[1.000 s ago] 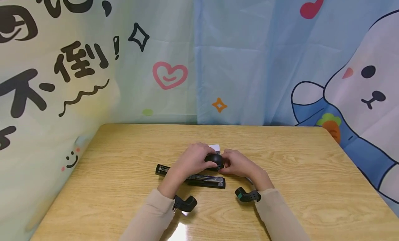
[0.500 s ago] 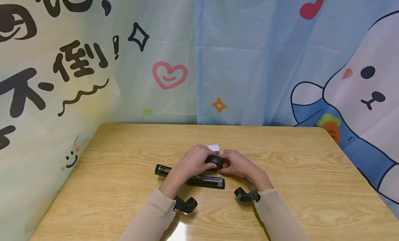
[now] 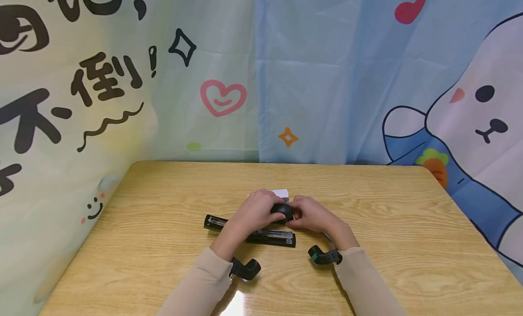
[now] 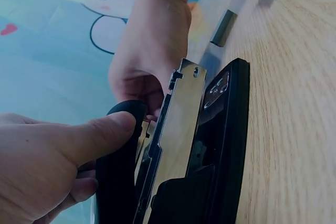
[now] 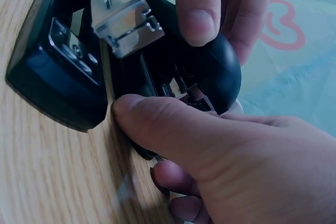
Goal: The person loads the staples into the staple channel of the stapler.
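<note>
Over the table, the left hand grips a stapler.

Long black-and-metal stapler piece: on the wooden worktop, left of its middle, beneath the left wrist.
Rounded black stapler part: behind that piece's right end, between left hand and right hand.
White box: behind both, nearer the far edge.

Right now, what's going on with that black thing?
A person has what looks like a black stapler opened up. Their left hand pinches its rounded cover, and their right hand is right at the cover's end; what those fingers hold is hidden. The metal strip sits raised off the base, which lies on the table.
</note>
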{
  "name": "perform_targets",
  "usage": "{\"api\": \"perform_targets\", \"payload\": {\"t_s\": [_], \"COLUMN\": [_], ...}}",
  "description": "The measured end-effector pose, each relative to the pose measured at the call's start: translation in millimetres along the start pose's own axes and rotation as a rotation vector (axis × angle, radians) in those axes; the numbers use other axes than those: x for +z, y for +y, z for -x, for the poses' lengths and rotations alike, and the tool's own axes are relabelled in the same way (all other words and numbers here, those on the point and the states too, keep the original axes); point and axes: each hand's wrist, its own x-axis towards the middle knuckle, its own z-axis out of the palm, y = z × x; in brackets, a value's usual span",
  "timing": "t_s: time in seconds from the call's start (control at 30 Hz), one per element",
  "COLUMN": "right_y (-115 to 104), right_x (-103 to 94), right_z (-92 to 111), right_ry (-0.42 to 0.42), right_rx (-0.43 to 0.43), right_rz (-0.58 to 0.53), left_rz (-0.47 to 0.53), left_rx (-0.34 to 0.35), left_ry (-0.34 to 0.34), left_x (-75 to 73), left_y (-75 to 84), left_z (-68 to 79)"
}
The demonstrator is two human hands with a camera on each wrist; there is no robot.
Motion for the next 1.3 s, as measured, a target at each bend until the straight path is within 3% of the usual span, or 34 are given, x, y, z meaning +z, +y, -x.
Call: {"api": "perform_targets", "payload": {"t_s": [0.43, 0.73, 0.93, 1.07, 1.3], "right_y": [3.1, 3.1, 1.9, -0.3, -1.6], "right_x": [-4.9, -1.1, 1.7, -0.6, -10.1], "right_z": [5.8, 4.5, 1.3, 0.9, 5.0], "right_ry": [0.016, 0.024, 0.005, -0.006, -0.034], "right_rx": [0.001, -0.007, -0.002, -0.018, -0.006], "right_rz": [0.014, -0.010, -0.008, -0.006, 0.027], "left_rz": [-0.070, -0.060, 0.034, 0.135, 0.192], "left_rx": [-0.056, -0.059, -0.036, -0.075, -0.157], "left_ry": [-0.043, -0.072, -0.040, -0.019, 0.006], "left_x": [2.7, -0.8, -21.7, -41.9, -63.8], "left_y": [15.8, 11.6, 1.5, -10.6, -39.7], "left_z": [-6.8, -1.5, 10.4, 18.1, 32.3]}}
